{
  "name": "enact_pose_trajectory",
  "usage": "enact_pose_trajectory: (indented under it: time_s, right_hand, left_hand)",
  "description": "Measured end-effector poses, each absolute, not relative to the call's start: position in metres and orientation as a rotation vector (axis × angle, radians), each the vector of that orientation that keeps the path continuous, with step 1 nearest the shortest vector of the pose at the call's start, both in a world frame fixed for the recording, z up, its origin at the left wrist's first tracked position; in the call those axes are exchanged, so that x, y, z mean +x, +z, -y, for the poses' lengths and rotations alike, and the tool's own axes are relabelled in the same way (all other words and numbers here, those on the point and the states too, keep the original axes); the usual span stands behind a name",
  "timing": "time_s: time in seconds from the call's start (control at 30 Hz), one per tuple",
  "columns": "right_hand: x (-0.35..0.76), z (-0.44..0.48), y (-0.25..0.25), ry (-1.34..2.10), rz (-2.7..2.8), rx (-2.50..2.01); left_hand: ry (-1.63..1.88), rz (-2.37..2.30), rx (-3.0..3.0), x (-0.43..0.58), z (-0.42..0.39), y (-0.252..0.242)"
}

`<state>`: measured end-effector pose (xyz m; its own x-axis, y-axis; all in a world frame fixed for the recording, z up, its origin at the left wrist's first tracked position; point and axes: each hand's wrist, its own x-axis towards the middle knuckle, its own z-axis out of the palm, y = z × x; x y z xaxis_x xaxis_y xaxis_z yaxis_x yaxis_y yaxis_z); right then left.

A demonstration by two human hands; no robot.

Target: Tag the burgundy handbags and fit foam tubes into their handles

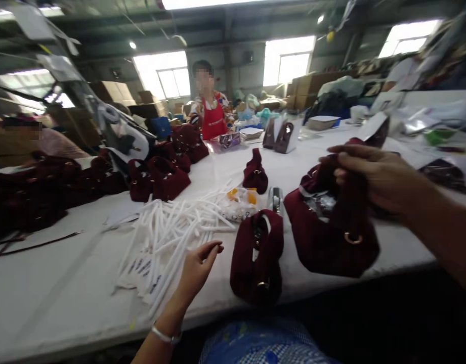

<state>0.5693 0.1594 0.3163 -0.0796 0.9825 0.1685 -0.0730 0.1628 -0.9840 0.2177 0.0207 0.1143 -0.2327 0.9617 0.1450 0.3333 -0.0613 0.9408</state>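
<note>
My right hand (364,169) is closed around the handle of a maroon handbag (331,237), which hangs tilted over the table's right front. A gold ring shows on the bag's side and clear plastic inside its opening. My left hand (198,268) has thumb and fingertips pressed together; whatever they pinch is too small to make out. Right of it, near the front edge, stands a second maroon handbag (242,268), its handle arched up. Beyond my left hand lies a loose heap of white strips (172,222), some with dark print.
A white table (66,298) spans the view. Maroon bags (168,179) crowd its left side; a smaller one (255,179) stands mid-table. A grey stapler-like tool (275,199) lies near a clear plastic bag (238,202). Opposite is a person in a red apron (213,119).
</note>
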Motion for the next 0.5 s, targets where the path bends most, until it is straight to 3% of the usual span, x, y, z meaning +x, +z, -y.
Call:
enact_pose_trajectory:
  time_s: [0.2, 0.5]
  right_hand:
    - [0.580, -0.149, 0.298, 1.265, 1.156, -0.974]
    - [0.561, -0.107, 0.392, 0.961, 1.469, -0.835]
  left_hand:
    - [1.293, -1.376, 1.494, 0.259, -0.023, 0.150]
    - [1.533, -1.206, 1.478, 0.291, -0.034, 0.203]
